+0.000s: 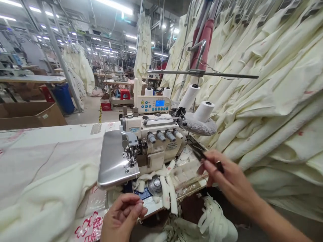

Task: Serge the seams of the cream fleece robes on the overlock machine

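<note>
The left hand point(123, 215) pinched a thin thread point(138, 187) in front of the sewing machine point(161, 151), the thread rising toward the machine's needle area. The right hand point(227, 178), right of the machine, gripped a dark tool point(219, 167). Pale fabric strips point(165, 193) lay before the machine, cream cloth point(55, 195) left of it.

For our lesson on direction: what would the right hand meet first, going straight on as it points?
Past the dark tool it holds, the right hand would probably meet the right end of the sewing machine first, though depth is unclear.
</note>
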A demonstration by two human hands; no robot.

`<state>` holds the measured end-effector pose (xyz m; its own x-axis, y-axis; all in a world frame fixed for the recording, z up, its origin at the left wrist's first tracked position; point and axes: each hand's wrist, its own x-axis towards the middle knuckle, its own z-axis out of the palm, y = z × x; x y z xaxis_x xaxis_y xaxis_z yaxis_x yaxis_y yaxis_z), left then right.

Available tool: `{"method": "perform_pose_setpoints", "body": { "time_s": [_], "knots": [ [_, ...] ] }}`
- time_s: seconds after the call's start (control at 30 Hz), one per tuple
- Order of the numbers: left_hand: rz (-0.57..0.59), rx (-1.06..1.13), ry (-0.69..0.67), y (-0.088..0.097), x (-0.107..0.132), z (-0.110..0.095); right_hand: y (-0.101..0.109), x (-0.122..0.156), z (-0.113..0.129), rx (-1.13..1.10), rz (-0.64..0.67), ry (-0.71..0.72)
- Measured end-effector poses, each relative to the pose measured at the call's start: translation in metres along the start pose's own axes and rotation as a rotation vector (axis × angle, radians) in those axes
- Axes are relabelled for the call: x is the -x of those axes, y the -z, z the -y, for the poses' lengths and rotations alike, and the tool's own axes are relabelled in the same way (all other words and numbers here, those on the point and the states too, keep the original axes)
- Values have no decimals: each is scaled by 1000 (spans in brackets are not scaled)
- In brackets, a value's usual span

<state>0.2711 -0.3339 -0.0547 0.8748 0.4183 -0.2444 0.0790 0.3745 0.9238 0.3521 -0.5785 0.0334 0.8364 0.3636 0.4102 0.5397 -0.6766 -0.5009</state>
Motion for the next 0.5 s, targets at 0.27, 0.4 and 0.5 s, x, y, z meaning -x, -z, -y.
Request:
{"method": "perform_pose_setpoints", "body": {
  "time_s": [0.27, 0.4, 0.5],
  "knots": [
    [91, 65, 73, 8, 4, -7, -57, -18, 53, -160, 253, 356],
    [186, 56, 116, 16, 0, -9, -52, -24, 54, 11, 282, 373],
    [302, 86, 164, 20, -5, -9, -51, -28, 50, 141, 260, 500]
  ]
}}
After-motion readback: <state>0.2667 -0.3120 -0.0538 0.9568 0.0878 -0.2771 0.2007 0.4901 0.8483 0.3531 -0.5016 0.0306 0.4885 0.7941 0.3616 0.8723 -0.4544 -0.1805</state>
